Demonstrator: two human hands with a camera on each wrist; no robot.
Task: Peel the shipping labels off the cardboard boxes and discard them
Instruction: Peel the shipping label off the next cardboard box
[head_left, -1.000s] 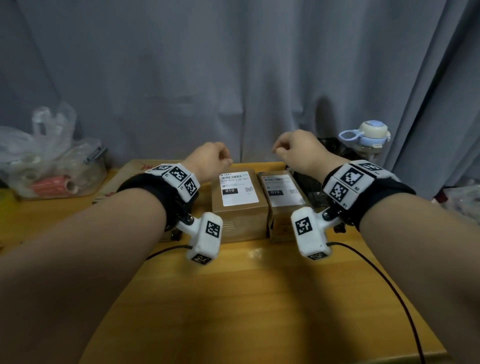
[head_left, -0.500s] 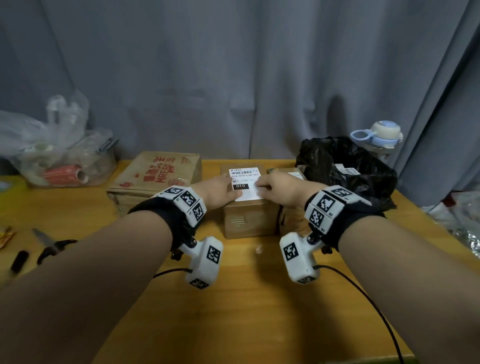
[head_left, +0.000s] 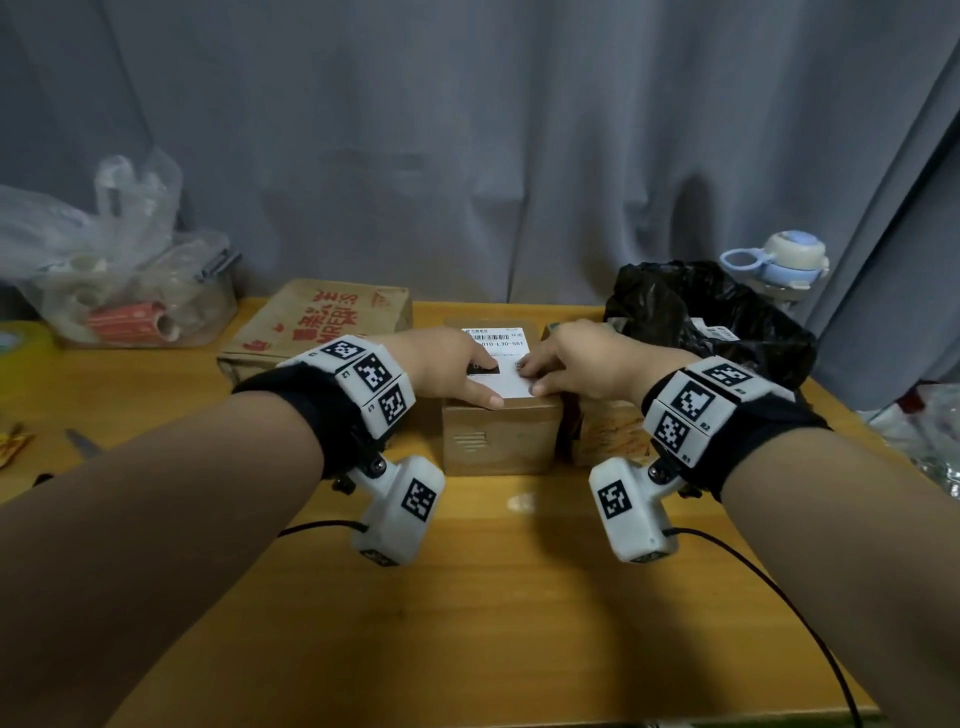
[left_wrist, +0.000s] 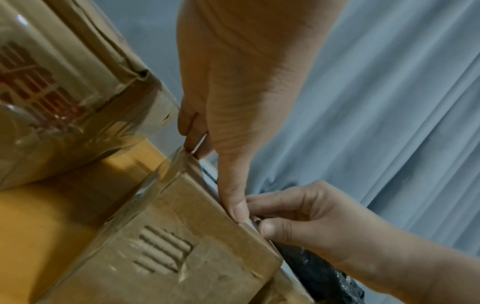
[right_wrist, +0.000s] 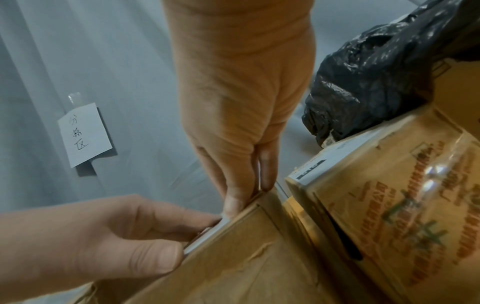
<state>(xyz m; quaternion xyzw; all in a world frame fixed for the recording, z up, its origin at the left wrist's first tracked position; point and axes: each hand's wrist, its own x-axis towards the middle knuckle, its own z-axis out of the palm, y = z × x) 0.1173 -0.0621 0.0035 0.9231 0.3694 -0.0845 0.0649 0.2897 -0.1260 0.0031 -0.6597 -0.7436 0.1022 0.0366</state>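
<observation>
**boxguy:** Two hands on one box right now. My left hand (head_left: 449, 364) lies on top of the small cardboard box (head_left: 501, 434) in the middle of the wooden table (head_left: 519, 597), fingers straight and together, thumb pressing down the near edge of the shipping label (head_left: 501, 358). My right hand (head_left: 576, 358) has its fingers curled at the label's right corner, thumb and forefinger pinched on that edge.

**tapehater:** Is the label off at all?

**boxguy:** Can't tell, my fingers hide the corner; the rest sits flat on the lid. A second labelled box (head_left: 608, 431) touches this one on the right, a black trash bag (head_left: 727, 322) sits behind that, and a bigger red-printed box (head_left: 317, 327) sits to the left.
</observation>
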